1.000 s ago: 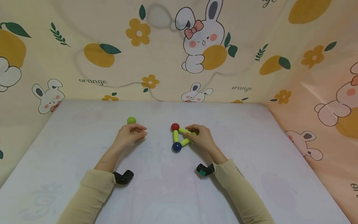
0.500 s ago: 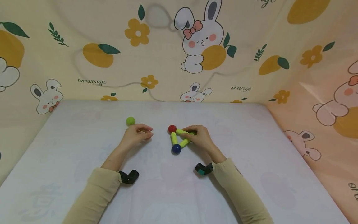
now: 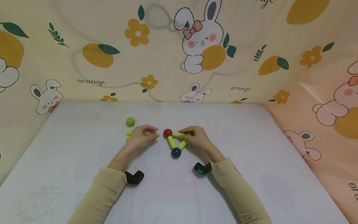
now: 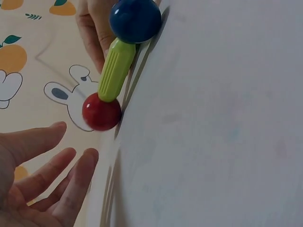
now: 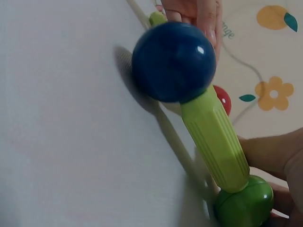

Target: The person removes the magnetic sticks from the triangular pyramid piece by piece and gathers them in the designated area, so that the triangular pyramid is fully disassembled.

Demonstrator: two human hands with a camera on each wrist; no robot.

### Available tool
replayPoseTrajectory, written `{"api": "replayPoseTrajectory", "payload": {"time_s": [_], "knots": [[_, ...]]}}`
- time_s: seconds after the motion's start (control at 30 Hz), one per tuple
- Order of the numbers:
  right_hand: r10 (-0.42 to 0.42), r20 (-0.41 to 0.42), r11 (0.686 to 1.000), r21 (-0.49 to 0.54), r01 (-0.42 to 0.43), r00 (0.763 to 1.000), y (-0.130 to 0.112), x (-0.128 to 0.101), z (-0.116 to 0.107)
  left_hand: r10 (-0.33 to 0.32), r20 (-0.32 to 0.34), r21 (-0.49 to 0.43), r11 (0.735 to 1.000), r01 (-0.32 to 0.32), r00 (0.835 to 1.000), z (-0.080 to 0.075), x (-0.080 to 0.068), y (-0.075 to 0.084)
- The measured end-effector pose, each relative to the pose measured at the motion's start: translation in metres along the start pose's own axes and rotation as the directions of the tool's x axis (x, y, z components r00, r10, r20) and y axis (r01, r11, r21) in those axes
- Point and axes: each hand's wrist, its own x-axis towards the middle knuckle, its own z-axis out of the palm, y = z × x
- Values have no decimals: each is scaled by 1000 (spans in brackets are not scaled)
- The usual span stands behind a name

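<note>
My right hand (image 3: 199,138) grips a triangle of lime-green rods and balls at its green ball (image 5: 244,203). The red ball (image 3: 167,133) forms the left corner and the dark blue ball (image 3: 176,152) the one nearest me. Ribbed rods (image 4: 116,71) join the corners; the right hand partly covers the far rod (image 3: 178,134). Holding nothing, my left hand (image 3: 142,136) hovers just left of the red ball, its fingers parted and loosely bent. In the left wrist view its fingertips (image 4: 87,158) stand close to that ball with a gap between.
A loose lime-green ball (image 3: 130,121) lies on the white-covered table (image 3: 167,193), beyond the left hand. Ends of lime-green rods (image 3: 128,135) show behind that hand's wrist side. A cloth backdrop (image 3: 162,56) printed with rabbits and oranges rises along the table's back edge.
My left hand has moved right toward the triangle, uncovering the loose ball and rod ends. My right hand has turned the triangle, its red corner swinging left and nearer me.
</note>
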Motion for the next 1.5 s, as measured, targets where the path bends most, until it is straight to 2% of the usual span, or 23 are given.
{"api": "replayPoseTrajectory", "payload": {"time_s": [0.23,0.57,1.03,1.23,1.4,1.5], "knots": [[-20,48,1000,-19,21,999,0,2,0,29,44,35,999,-31,999,14,0,2],[-88,69,996,-15,89,994,-1,3,1,51,46,47,997,-53,998,27,2,5],[-120,44,993,16,119,992,2,6,5,32,36,94,995,-36,999,28,1,7],[-150,32,989,-7,150,988,3,8,7,50,26,99,994,-52,998,27,1,4],[-120,-11,992,-47,119,993,4,10,6,44,49,74,996,-48,998,27,-1,2],[-100,-8,994,-41,100,995,4,10,6,46,51,59,997,-49,998,27,-2,2]]}}
